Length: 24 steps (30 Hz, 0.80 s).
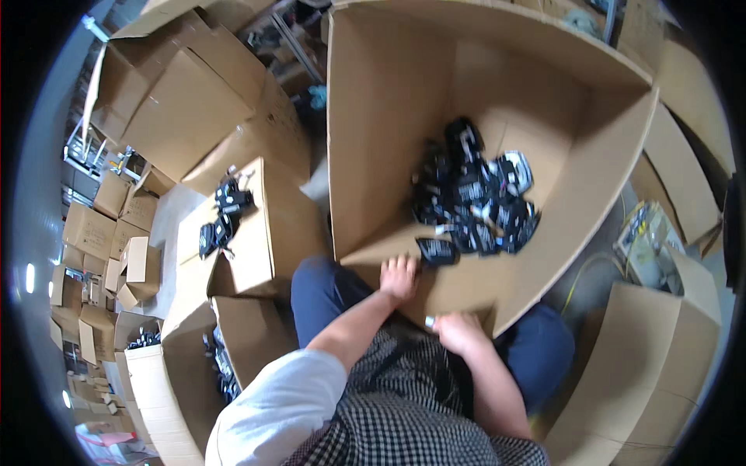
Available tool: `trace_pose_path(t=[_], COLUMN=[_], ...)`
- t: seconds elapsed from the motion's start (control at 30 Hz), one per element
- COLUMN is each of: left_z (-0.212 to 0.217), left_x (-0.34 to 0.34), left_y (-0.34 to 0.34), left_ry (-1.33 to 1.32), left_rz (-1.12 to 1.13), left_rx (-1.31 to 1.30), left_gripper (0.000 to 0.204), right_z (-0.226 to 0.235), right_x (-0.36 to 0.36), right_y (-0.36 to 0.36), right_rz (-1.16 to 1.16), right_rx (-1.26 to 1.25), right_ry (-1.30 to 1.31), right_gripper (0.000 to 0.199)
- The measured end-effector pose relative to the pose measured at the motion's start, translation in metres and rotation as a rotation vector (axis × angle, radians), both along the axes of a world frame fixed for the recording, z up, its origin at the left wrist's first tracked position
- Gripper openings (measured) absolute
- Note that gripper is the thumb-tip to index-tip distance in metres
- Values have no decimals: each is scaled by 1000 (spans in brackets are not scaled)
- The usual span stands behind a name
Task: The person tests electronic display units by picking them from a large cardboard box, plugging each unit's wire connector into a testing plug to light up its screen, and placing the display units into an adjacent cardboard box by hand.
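Note:
A large cardboard box (388,101) gapes toward me, its near edge at my lap. Several small black pieces with white labels (470,190) lie heaped inside; their kind I cannot make out. One black piece (437,251) sits apart at the near side of the heap. My left hand (399,278) rests over the box's near edge, fingers extended on the cardboard beside that piece, holding nothing. To its right my right hand (460,332) is curled at the same near edge, its fingers partly hidden. Something small and white (430,321) shows at its fingertip.
More black pieces (225,213) lie on a closed carton (287,225) at my left. Below it an open carton (167,373) holds similar pieces. A big box (186,109) stands far left, another open box (653,365) near right. A yellow cord (579,276) crosses the floor.

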<state>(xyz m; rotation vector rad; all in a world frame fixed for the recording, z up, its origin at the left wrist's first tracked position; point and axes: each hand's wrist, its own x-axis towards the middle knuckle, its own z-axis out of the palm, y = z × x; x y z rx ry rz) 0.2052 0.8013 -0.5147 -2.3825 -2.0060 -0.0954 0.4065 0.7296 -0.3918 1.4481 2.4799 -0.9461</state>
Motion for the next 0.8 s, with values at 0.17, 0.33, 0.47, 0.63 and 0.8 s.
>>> trace_pose_path(t=[0.17, 0.33, 0.47, 0.63, 0.8], left_z=[-29, -5, 17, 45, 37], left_x=[8, 19, 21, 15, 24], left_y=[8, 2, -18, -38, -33], left_ry=[-12, 70, -414, -807, -713], left_rz=[28, -23, -136, -512, -633], left_rx=[-183, -392, -587, -868, -795], left_gripper=[42, 26, 23, 27, 32], right_z=[-21, -26, -37, -56, -68], right_x=[9, 8, 14, 23, 30], right_y=[7, 9, 15, 23, 39], right_rz=[-16, -73, -222, -533, -633], right_rx=[-28, -80, -32, -7, -141], right_ry=[-16, -19, 126, 412, 563], right_gripper=[23, 22, 24, 24, 26])
